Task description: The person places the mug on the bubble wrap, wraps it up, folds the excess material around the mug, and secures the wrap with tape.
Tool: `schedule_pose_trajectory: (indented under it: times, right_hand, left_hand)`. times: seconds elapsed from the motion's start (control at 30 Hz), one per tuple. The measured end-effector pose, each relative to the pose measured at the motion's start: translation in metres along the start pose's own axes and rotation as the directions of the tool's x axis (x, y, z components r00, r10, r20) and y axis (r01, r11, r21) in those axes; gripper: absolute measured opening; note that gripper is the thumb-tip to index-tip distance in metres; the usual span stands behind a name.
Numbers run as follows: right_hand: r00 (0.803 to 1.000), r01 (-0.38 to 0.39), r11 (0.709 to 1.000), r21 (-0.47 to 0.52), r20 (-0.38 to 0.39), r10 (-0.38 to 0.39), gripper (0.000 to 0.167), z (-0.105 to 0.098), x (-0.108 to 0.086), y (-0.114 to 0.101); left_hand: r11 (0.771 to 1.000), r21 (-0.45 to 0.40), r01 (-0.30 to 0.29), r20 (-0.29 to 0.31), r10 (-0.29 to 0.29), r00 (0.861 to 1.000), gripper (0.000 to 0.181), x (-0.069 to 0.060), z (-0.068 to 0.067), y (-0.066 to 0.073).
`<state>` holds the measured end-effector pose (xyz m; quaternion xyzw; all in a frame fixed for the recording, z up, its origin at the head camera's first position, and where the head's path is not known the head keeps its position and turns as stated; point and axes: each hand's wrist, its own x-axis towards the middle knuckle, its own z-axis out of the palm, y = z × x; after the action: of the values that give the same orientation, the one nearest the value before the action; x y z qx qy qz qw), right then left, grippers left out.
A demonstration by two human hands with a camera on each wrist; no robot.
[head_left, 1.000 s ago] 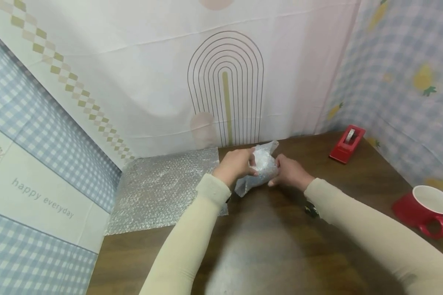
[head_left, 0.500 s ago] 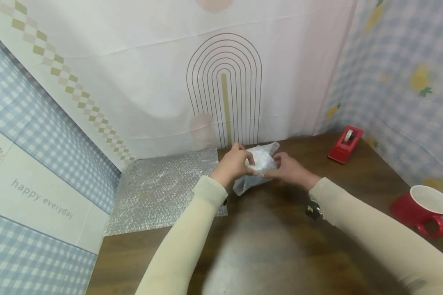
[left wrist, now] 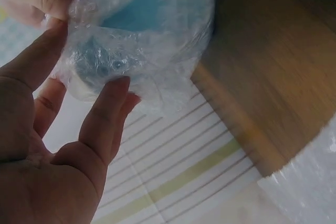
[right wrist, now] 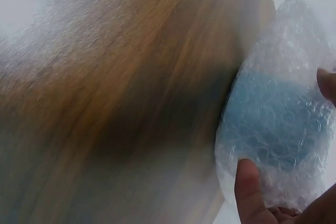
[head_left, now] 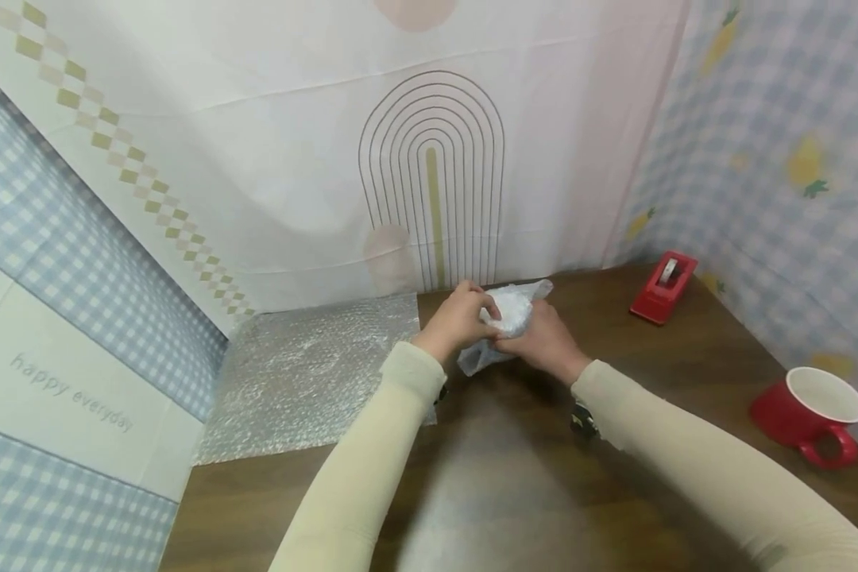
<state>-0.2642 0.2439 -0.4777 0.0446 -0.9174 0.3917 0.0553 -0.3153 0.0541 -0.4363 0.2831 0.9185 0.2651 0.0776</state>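
Moved since the frame one second earlier: right hand (head_left: 543,342), brought inward, with thumb now extended along the near side of the bubble-wrapped bundle (head_left: 511,312) to a position just beside the left thumb. Unchanged: left hand (head_left: 457,322), set against the left side of the bundle.

Position of bundle: directly between both hands, near the back edge of the table (head_left: 529,492). Condition of left hand: grasping the bundle with thumb and fingers bent about its left end. Condition of right hand: grasping the right side, thumb in front. Loose wrap: projecting at upper right, past the right hand, and at lower left, below the left hand. Visible through the wrap: blue content (right wrist: 273,116). Contact between bundle and table: not certain from these angles.

Laid flat to the left of the bundle: bubble wrap sheet (head_left: 314,373). Placed to the right, well apart from the hands: red tape dispenser (head_left: 663,290) toward the back, red mug (head_left: 790,413) nearer, upright, with white interior.
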Motion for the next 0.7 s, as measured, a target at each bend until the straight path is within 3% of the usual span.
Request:
schedule_pose_trajectory:
  times: [0.2, 0.27, 0.53, 0.7]
  right_hand:
    - [0.993, -0.121, 0.988, -0.098, -0.008, 0.121, 0.089, -0.015, -0.001, 0.017]
    - [0.99, -0.139, 0.984, -0.112, -0.001, 0.139, 0.094, -0.017, -0.001, 0.021]
    - [0.981, -0.195, 0.975, -0.104, -0.009, 0.195, 0.102, -0.029, 0.011, 0.035]
    - [0.975, -0.221, 0.967, -0.13, -0.02, 0.22, 0.101, -0.042, 0.016, 0.044]
  left_hand:
    - [0.99, -0.099, -0.102, 0.034, 0.106, 0.994, 0.04, 0.012, 0.011, 0.003]
    - [0.986, -0.123, -0.115, 0.041, 0.12, 0.992, 0.047, 0.011, 0.012, 0.001]
    - [0.992, -0.11, -0.055, -0.054, 0.049, 0.997, 0.053, -0.002, -0.003, -0.015]
    - [0.997, -0.08, 0.014, -0.063, -0.019, 0.998, 0.051, -0.011, -0.01, -0.033]
